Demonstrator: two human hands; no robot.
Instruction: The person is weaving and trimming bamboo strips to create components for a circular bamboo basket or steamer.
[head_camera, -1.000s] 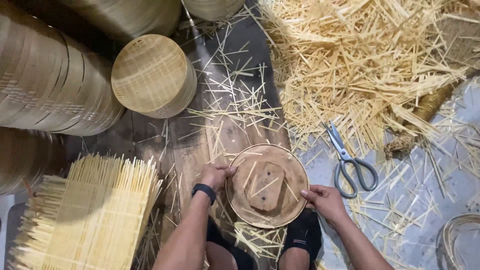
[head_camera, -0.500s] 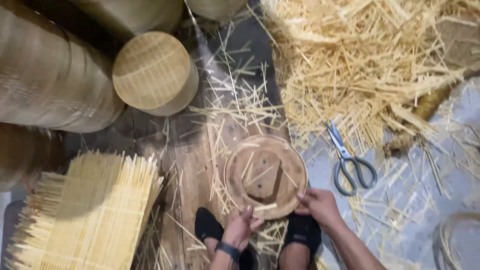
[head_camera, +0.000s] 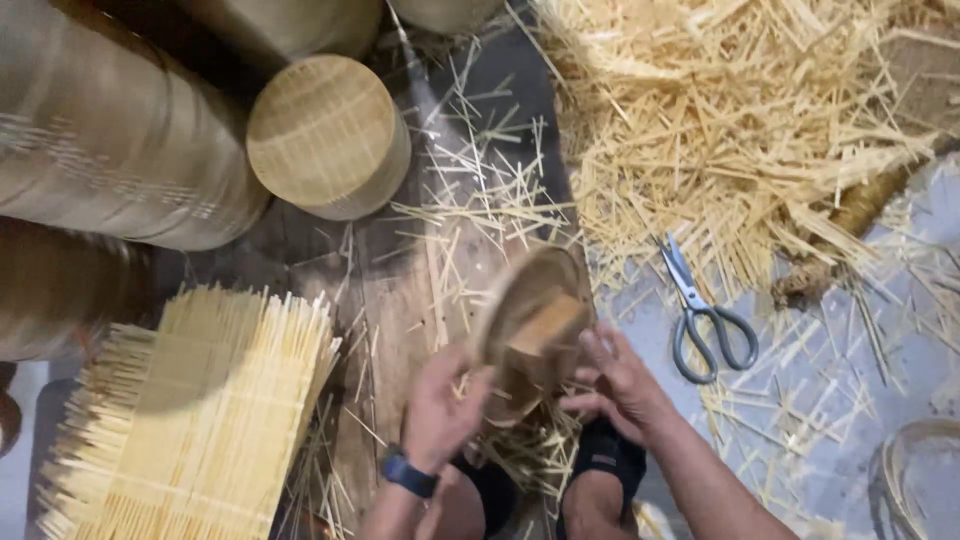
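Both my hands hold a round bamboo tray (head_camera: 535, 320) tipped up on its edge, with a wooden block showing inside it. My left hand (head_camera: 442, 405), with a dark watch on the wrist, grips the tray's lower left rim. My right hand (head_camera: 618, 375) grips the lower right rim. Short bamboo slivers lie under the tray on the wooden board (head_camera: 400, 290). My feet in dark sandals (head_camera: 600, 460) sit just below the tray.
Grey-handled scissors (head_camera: 700, 310) lie right of the tray. A big heap of bamboo slivers (head_camera: 740, 130) fills the upper right. A neat bundle of bamboo strips (head_camera: 190, 420) lies at lower left. Stacked round bamboo baskets (head_camera: 325, 135) stand at upper left.
The tray lay flat on the board; now it is lifted and tipped on edge. My left hand moved from its left rim to underneath, then back onto the lower left rim.
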